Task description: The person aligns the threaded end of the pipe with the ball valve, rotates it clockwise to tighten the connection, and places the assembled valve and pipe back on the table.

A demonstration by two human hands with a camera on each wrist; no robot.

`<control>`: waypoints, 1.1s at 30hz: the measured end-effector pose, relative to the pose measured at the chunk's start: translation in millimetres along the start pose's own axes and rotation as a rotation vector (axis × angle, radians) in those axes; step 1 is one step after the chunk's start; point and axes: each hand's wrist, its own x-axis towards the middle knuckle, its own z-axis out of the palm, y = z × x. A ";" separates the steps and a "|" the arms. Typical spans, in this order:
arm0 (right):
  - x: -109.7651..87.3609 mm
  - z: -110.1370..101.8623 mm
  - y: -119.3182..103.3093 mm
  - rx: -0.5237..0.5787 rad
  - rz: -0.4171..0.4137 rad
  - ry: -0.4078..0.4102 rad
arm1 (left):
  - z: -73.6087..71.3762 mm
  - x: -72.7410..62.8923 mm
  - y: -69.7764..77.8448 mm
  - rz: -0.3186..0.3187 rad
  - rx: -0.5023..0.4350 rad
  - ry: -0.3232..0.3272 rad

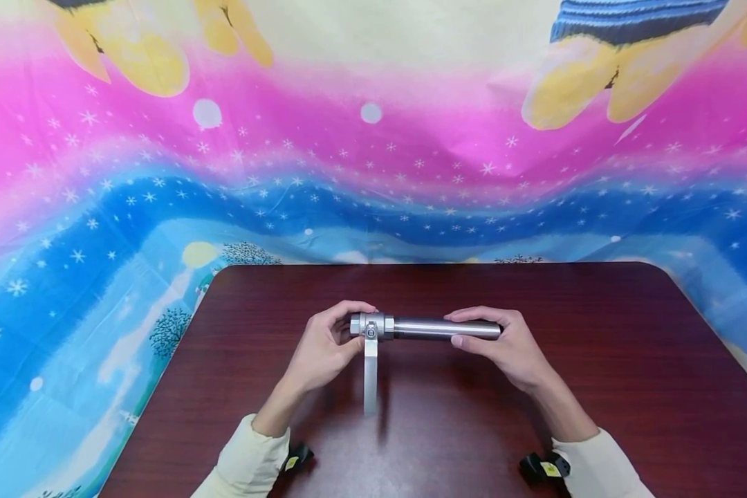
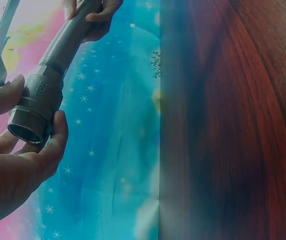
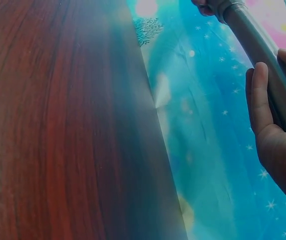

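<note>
A metal ball valve point(image 1: 373, 324) with a long flat lever handle point(image 1: 370, 377) is joined to a straight steel pipe point(image 1: 426, 328). My left hand point(image 1: 328, 346) grips the valve body between thumb and fingers; the handle points toward me. On the other side, my right hand point(image 1: 510, 346) holds the pipe near its far right end, thumb below and fingers above. In the left wrist view the valve's open hexagonal end point(image 2: 27, 127) faces the camera, and some threads show where pipe meets valve. The right wrist view shows the pipe point(image 3: 263, 55) lying along my right fingers point(image 3: 260, 95).
Both hands are over a dark red wooden table point(image 1: 448, 436) with rounded far corners. Behind it hangs a colourful cloth point(image 1: 373, 159) with snowflakes. Black wrist devices point(image 1: 544, 467) sit by both cream sleeves point(image 1: 249, 460).
</note>
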 end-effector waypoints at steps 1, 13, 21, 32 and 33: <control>0.4 0.1 0.0 0.000 -0.002 0.001 | 0.0 0.3 0.1 0.000 -0.002 -0.002; 3.7 2.1 -2.5 0.045 0.025 -0.020 | -2.6 -1.2 1.4 -0.020 0.026 -0.031; 4.6 5.0 -0.8 0.094 0.023 -0.007 | -2.3 -1.3 -1.0 0.000 0.069 -0.012; 3.5 8.5 -2.9 0.046 0.057 -0.046 | -2.7 -2.4 0.5 0.035 0.091 0.006; 3.4 8.6 -3.1 0.030 0.058 -0.056 | -2.9 -2.5 0.7 0.034 0.093 0.007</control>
